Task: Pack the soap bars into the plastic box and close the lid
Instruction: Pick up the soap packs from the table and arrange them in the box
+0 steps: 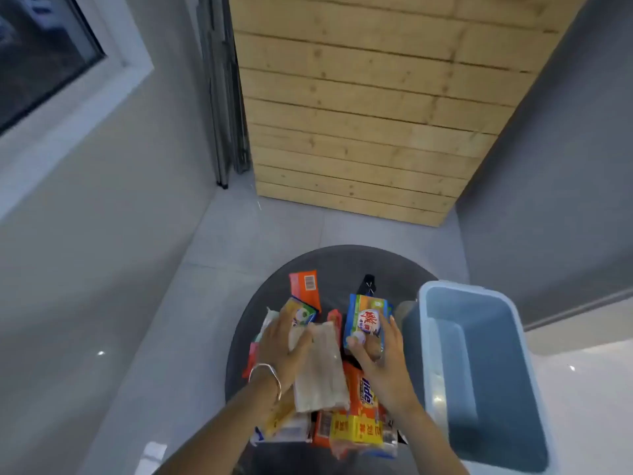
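Observation:
Several wrapped soap bars lie in a heap on a small round dark table (342,265). My left hand (281,347), a silver bangle on its wrist, presses on a pale clear-wrapped soap pack (322,375) in the middle of the heap. My right hand (380,358) grips a blue and green soap bar (364,320) and holds it tilted upright above the pile. An orange soap bar (364,392) lies below my right wrist. The pale blue plastic box (479,378) stands open and empty just right of the table. I see no lid.
An orange bar with a barcode (305,287) lies at the table's far side next to a small black object (367,284). A wooden plank panel (370,108) stands beyond the table. Grey floor tiles (239,234) surround it, and a window (41,56) is up left.

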